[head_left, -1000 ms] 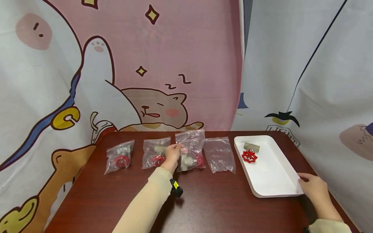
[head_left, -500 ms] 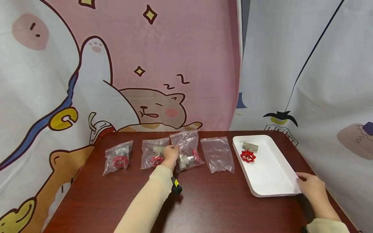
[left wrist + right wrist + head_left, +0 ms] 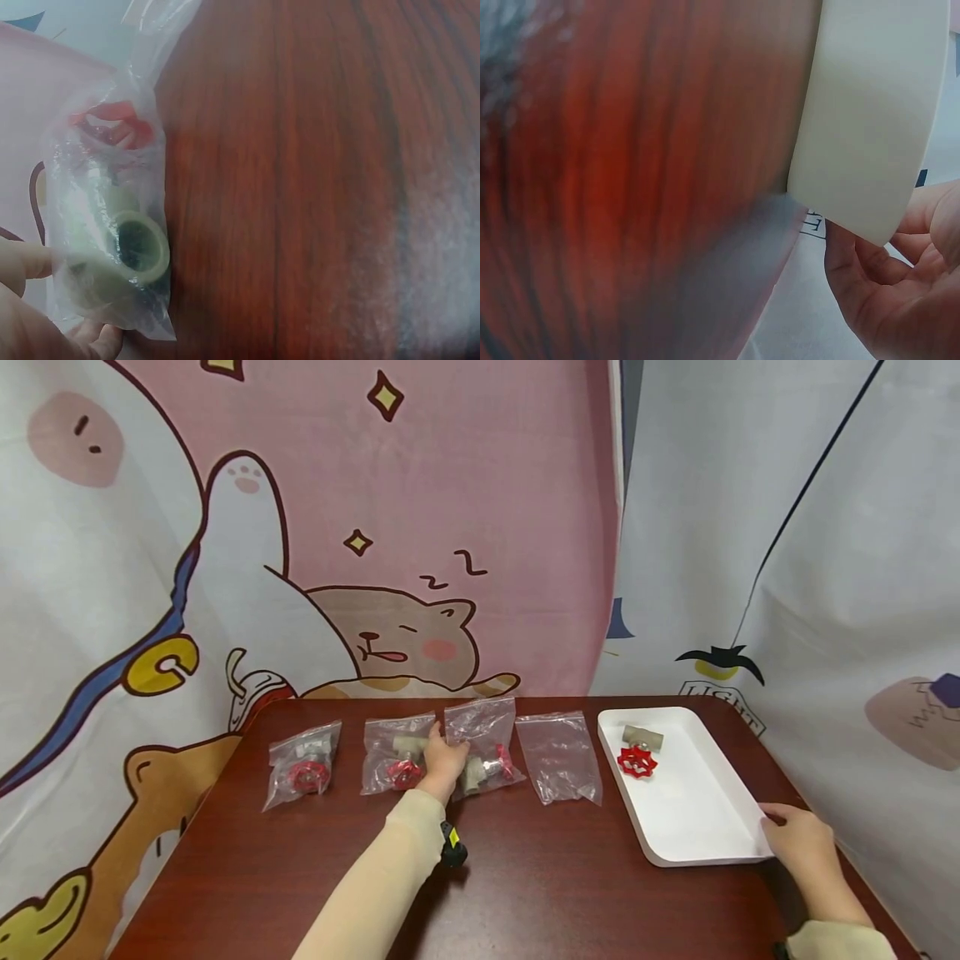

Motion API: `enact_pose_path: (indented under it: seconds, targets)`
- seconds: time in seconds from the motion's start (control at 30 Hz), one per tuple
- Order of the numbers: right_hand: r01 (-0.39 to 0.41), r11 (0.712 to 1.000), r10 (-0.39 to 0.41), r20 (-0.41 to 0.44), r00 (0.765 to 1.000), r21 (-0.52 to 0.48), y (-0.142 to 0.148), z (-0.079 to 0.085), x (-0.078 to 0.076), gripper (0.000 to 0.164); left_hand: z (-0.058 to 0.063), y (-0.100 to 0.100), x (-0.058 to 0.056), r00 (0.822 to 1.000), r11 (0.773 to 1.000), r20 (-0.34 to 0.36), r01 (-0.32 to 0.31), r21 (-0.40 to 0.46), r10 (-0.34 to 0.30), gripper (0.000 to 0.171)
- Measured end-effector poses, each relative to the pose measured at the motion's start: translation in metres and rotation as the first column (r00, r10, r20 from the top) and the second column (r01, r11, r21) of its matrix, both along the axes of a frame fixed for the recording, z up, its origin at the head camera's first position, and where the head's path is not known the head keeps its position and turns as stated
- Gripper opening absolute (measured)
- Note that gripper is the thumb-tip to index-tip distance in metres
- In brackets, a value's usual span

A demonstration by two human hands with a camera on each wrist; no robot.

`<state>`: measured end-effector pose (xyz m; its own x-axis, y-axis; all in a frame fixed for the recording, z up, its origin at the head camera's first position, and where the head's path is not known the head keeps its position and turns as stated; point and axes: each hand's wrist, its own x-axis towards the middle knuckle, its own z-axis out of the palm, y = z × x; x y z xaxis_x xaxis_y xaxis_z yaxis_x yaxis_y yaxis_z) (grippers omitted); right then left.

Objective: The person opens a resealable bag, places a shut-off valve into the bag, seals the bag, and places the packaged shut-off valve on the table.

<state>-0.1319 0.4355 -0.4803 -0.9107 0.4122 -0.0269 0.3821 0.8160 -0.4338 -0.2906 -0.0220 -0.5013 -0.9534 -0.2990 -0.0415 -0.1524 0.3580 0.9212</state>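
My left hand (image 3: 444, 760) is at the left edge of a clear zip bag (image 3: 480, 718), finger and thumb spread apart. Inside that bag lies a pale pipe valve (image 3: 475, 772) with a red handwheel (image 3: 504, 762). In the left wrist view the fingers (image 3: 94, 341) are right at the bag's end, beside the valve's round opening (image 3: 142, 246). My right hand (image 3: 802, 847) holds the near right corner of a white tray (image 3: 705, 802). In the right wrist view the thumb and curled fingers meet at the tray's corner (image 3: 877, 217). A valve with a red handwheel (image 3: 637, 762) lies in the tray.
Left of my left hand are two more bagged valves, one in a near bag (image 3: 401, 760) and one in a far-left bag (image 3: 306, 766). A flat bag (image 3: 558, 758) with nothing in it lies beside the tray. Printed curtains (image 3: 525, 527) stand behind the brown table (image 3: 555, 893).
The left hand has let go of the third bag's upper part, and its fingers have spread. That bag shifted left, then slightly back right. The right hand stays at the tray corner.
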Motion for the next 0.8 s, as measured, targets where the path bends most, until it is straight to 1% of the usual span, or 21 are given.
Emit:
enact_pose_path:
  seconds: [0.13,0.2,0.3,0.37,0.43,0.5,0.57,0.6,0.63,0.7,0.77,0.8]
  targets:
    - [-0.007,1.000,0.008,-0.022,1.000,0.015,-0.001,0.000,0.000,0.035,-0.003,0.000,0.000,0.998,0.999,-0.064,0.010,-0.041,-0.013,0.069]
    - [-0.010,1.000,0.011,-0.038,0.999,0.026,-0.001,0.000,0.001,0.034,-0.004,0.002,0.000,0.993,0.997,-0.116,-0.009,-0.076,0.000,0.065]
    - [-0.009,0.999,0.011,-0.047,0.999,0.035,0.000,-0.001,0.001,0.034,0.000,0.008,0.004,0.980,0.991,-0.194,-0.054,-0.121,0.030,0.059]
    - [-0.007,0.999,0.009,-0.047,0.999,0.037,0.000,-0.001,0.001,0.034,0.005,0.014,0.007,0.968,0.982,-0.250,-0.070,-0.177,0.024,0.054]
    - [-0.003,1.000,0.004,-0.036,0.999,0.030,0.001,-0.002,0.000,0.034,0.011,0.020,0.011,0.959,0.969,-0.281,-0.048,-0.243,-0.023,0.049]
    - [-0.001,1.000,0.002,-0.033,0.999,0.028,0.001,-0.002,0.000,0.034,0.015,0.028,0.013,0.949,0.945,-0.296,0.002,-0.327,-0.105,0.043]
    - [0.001,1.000,0.000,-0.027,1.000,0.022,0.001,-0.002,0.000,0.034,0.020,0.037,0.017,0.932,0.909,-0.299,0.068,-0.412,-0.206,0.039]
    - [0.001,1.000,-0.001,-0.028,1.000,0.022,0.001,-0.001,0.000,0.034,0.021,0.041,0.019,0.923,0.881,-0.286,0.103,-0.462,-0.258,0.038]
    - [0.001,1.000,-0.001,-0.033,0.999,0.025,0.000,-0.001,0.000,0.034,0.023,0.045,0.021,0.910,0.850,-0.276,0.134,-0.510,-0.309,0.037]
    - [0.001,1.000,0.000,-0.034,0.999,0.023,0.000,-0.002,0.000,0.034,0.027,0.053,0.025,0.884,0.775,-0.243,0.184,-0.605,-0.400,0.037]
    - [0.001,1.000,-0.001,-0.034,0.999,0.024,-0.001,-0.002,0.000,0.034,0.028,0.062,0.028,0.855,0.695,-0.215,0.212,-0.687,-0.473,0.036]
    - [0.001,1.000,0.000,-0.037,0.999,0.026,-0.001,-0.003,0.000,0.034,0.028,0.066,0.030,0.843,0.654,-0.196,0.221,-0.724,-0.501,0.036]
